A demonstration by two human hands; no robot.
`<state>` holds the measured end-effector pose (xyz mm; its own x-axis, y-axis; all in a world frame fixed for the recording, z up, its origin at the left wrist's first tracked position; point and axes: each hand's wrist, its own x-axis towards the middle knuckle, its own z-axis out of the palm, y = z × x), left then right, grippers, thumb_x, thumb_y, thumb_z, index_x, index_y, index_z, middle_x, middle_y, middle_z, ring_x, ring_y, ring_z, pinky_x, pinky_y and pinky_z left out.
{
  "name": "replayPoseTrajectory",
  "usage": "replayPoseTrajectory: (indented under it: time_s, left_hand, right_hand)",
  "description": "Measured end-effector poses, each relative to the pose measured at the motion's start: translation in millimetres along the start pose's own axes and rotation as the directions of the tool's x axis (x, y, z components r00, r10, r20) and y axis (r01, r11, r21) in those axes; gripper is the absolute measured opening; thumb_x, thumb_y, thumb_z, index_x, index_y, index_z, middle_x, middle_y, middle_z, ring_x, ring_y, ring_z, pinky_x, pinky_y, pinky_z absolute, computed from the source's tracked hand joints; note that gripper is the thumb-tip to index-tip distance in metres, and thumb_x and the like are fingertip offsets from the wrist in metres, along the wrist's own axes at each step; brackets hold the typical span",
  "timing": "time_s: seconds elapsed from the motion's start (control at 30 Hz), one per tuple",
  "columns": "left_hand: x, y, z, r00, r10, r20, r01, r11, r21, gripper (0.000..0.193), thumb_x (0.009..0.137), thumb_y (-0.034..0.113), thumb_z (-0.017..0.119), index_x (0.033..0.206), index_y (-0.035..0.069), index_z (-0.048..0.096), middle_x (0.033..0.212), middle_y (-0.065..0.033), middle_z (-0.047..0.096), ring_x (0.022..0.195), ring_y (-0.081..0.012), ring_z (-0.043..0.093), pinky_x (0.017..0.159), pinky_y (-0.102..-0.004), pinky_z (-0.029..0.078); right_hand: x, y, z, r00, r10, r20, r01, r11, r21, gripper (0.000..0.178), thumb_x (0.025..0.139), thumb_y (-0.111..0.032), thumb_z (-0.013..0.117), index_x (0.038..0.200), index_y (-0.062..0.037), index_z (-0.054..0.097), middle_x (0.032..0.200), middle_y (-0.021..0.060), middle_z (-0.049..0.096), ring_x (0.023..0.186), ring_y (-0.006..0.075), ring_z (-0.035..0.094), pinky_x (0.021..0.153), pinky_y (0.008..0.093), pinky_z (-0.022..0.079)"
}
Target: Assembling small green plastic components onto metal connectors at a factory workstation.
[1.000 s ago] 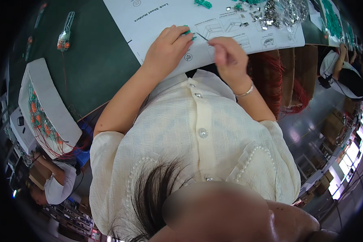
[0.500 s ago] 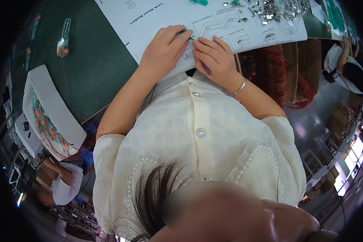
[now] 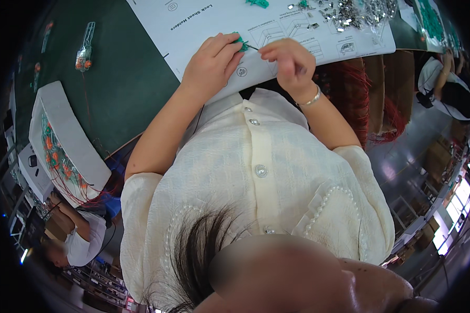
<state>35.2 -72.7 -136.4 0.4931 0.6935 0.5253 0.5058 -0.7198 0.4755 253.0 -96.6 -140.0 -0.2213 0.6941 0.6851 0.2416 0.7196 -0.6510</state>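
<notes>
My left hand [image 3: 209,62] is closed on a small green plastic part [image 3: 240,41] over the white printed sheet; fingers cover much of the part. Beside it, my right hand [image 3: 291,65] is closed in a pinch on a thin dark rod-like piece [image 3: 252,47], its far end touching or nearly touching the green part. Whether this is a tool or a wire is too small to tell. Another green part [image 3: 257,3] lies on the sheet beyond my hands. Farther right is a pile of small shiny metal pieces [image 3: 344,15], partly on clear plastic.
The printed paper sheet [image 3: 185,39] covers part of a dark green table [image 3: 125,78]. At left are a clear part with orange pieces [image 3: 83,57] and a white bin [image 3: 78,130] of wired parts. Cartons of red wires [image 3: 357,99] stand right. Other people sit at both sides.
My right hand has moved a little right and turned into a raised pinch, showing the thin dark piece. More of the green part shows; my left hand stays in place.
</notes>
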Motion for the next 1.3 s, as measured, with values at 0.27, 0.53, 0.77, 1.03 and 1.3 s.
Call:
replayPoseTrajectory:
  time_s: [0.27, 0.53, 0.77, 1.03, 1.3]
  left_hand:
    - [-0.9, 0.6, -0.7, 1.000, -0.023, 0.003, 0.023, 1.000, -0.003, 0.023, 0.083, 0.003, 0.080, 0.103, 0.000, 0.070, 0.115, -0.0101, 0.071, 0.092, -0.0277, 0.068, 0.085, -0.0371, 0.058]
    - [-2.5, -0.7, 0.4, 1.000, -0.024, 0.009, 0.024, 0.999, -0.023, 0.022, 0.083, 0.003, 0.080, 0.103, 0.001, 0.071, 0.115, -0.0102, 0.071, 0.092, -0.0289, 0.069, 0.090, -0.0391, 0.058]
    - [-1.9, -2.3, -0.7, 1.000, 0.009, 0.016, -0.008, 0.999, -0.036, 0.023, 0.083, 0.002, 0.079, 0.104, 0.001, 0.071, 0.115, -0.0095, 0.071, 0.094, -0.0291, 0.069, 0.097, -0.0419, 0.058]
    - [-3.1, 0.7, -3.0, 1.000, -0.020, 0.006, 0.020, 0.999, -0.041, 0.018, 0.083, 0.005, 0.079, 0.098, 0.002, 0.070, 0.114, -0.0078, 0.069, 0.092, -0.0306, 0.068, 0.097, -0.0413, 0.058]
    - [-2.0, -1.5, -2.0, 0.999, -0.027, -0.036, 0.025, 0.998, -0.050, 0.020, 0.080, 0.004, 0.082, 0.088, 0.002, 0.064, 0.112, -0.0073, 0.073, 0.090, -0.0285, 0.068, 0.084, -0.0383, 0.058]
  right_hand:
    - [11.2, -6.6, 22.7, 0.799, 0.560, -0.220, -0.429, 0.787, 0.443, 0.045, 0.109, -0.027, 0.047, 0.080, 0.0029, 0.065, 0.080, 0.0113, 0.073, 0.063, 0.0120, 0.064, 0.057, 0.0248, 0.049]
    - [7.9, -3.5, 25.2, 0.826, 0.516, -0.225, -0.391, 0.814, 0.430, 0.044, 0.108, -0.026, 0.048, 0.079, 0.0032, 0.065, 0.081, 0.0121, 0.073, 0.065, 0.0135, 0.065, 0.060, 0.0261, 0.053]
    - [22.6, -1.0, 16.2, 0.991, 0.126, -0.054, -0.126, 0.992, 0.000, 0.034, 0.102, -0.018, 0.058, 0.073, -0.0007, 0.062, 0.070, 0.0098, 0.064, 0.056, 0.0206, 0.061, 0.053, 0.0293, 0.047]
    - [75.4, -1.8, 34.3, 0.978, 0.199, 0.056, -0.177, 0.945, -0.275, 0.035, 0.100, -0.023, 0.060, 0.069, -0.0065, 0.063, 0.060, 0.0080, 0.059, 0.053, 0.0302, 0.055, 0.051, 0.0378, 0.047]
    - [55.1, -4.1, 28.6, 0.847, 0.530, -0.046, -0.524, 0.846, 0.099, 0.041, 0.105, -0.024, 0.057, 0.073, -0.0006, 0.064, 0.062, 0.0077, 0.064, 0.053, 0.0146, 0.060, 0.051, 0.0276, 0.047]
